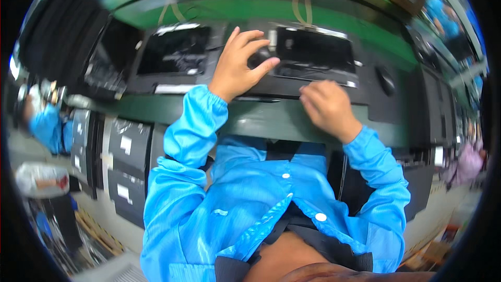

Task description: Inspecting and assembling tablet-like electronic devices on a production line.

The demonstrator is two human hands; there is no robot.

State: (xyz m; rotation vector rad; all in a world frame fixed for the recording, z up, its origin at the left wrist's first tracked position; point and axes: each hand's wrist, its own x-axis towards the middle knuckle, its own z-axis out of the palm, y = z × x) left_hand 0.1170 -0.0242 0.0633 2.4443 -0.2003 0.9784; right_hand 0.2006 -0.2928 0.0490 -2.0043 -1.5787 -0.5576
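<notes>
My left hand spreads open at the screen's left edge; can't tell if it touches the dark round thing there. My right hand is curled near its lower edge, grip unclear. Screen lies on a dark mat; I'd best handle edges, never press glass.

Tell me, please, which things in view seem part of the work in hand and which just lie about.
Likely in use:
glossy black rectangular panel, near left hand and right hand
rounded black object by left hand

Apparently lying about:
oval black mouse-like object, right
dark-grey box-like stack, left
whitish plastic bundle, far left
</notes>
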